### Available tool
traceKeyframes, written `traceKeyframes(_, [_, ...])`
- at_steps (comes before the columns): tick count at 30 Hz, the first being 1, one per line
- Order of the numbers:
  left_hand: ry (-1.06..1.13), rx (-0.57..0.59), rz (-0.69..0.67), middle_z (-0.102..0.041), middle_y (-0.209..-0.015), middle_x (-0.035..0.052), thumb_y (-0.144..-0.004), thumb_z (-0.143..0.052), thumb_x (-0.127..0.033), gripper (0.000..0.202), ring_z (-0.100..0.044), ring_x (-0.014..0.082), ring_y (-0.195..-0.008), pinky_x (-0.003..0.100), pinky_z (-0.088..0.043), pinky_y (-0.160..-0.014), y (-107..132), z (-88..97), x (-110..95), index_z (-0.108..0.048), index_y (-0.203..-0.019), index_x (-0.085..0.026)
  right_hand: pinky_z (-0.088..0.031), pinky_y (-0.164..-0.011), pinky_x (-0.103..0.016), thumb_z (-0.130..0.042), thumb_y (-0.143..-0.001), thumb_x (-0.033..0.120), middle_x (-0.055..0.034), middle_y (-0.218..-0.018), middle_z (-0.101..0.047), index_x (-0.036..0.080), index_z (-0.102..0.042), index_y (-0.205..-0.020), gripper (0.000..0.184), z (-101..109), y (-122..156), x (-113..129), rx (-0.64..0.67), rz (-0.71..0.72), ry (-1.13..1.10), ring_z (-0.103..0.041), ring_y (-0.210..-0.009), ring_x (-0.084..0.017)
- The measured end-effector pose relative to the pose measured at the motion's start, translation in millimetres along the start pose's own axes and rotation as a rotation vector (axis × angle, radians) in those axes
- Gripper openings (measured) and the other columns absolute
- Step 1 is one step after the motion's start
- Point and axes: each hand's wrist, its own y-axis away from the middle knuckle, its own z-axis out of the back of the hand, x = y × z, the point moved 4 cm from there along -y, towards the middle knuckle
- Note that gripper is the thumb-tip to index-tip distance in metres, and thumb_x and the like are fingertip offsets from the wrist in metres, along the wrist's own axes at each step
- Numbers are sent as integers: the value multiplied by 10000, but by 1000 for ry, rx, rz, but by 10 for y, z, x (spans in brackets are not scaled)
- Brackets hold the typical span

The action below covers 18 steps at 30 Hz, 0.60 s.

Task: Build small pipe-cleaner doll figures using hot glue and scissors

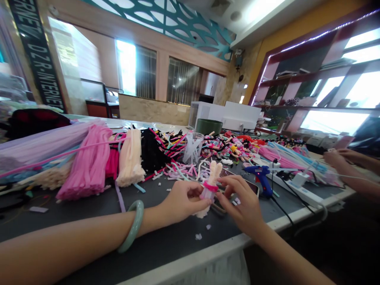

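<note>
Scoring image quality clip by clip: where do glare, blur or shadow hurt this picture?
Head view: glare burns out the window and ceiling light; the sign at upper left is blurred; deep shadow lies below the tabletop at lower right; the left hand and right hand read clearly.

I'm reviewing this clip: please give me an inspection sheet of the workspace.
Surface: dark grey tabletop with a pale edge; a few scraps lie near the front.
Job's things: small cream-and-lilac fluffy piece, a bright pink band around its middle.
Clutter: pink bundle, cream bundle and black bundle of fuzzy stems; heap of small coloured pieces behind the work.
Hands: left hand pinches the piece's lower part; right hand has fingertips at its other side, grip unclear.
Cables: black cable beside the blue glue gun; white power strip near the right edge.
Surroundings: another person's hands at far right; shelves behind.
</note>
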Motion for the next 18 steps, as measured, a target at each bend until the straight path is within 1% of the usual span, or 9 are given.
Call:
traceKeyframes(4, [-4, 48, -9, -398, -558, -53, -709, -654, -337, 257, -345, 60, -505, 193, -261, -477, 8, -19, 17, -517, -644, -130, -484, -588, -249, -600, -787, 148, -9, -900, -529, 212, -514, -1058, 291, 13, 0, -26, -69, -50, -45, -517, -560, -74])
traceKeyframes(9, [-28, 58, -7, -388, -554, -52, -712, -651, -350, 261, -340, 61, -504, 194, -268, -477, 10, -26, 19, -519, -654, -133, -487, -578, -257, -613, -777, 161, -8, -882, -534, 213, -502, -1044, 294, 17, 4, -28, -81, -35, -39, -515, -549, -78])
traceKeyframes(13, [-34, 50, -14, -396, -560, -50, -712, -652, -371, 291, -354, 64, -510, 192, -291, -479, 9, -25, 32, -494, -630, -140, -483, -574, -258, -615, -776, 155, -21, -907, -543, 213, -514, -1007, 259, 43, -10, 5, -101, 33, -3, -524, -547, -78])
traceKeyframes(18, [-24, 58, -30, -393, -558, -53, -711, -652, -351, 286, -359, 63, -511, 190, -290, -478, 7, -29, 31, -482, -613, -143, -482, -573, -255, -611, -770, 102, -34, -890, -567, 208, -544, -977, 242, 64, -16, 69, -107, 157, 39, -518, -548, -84])
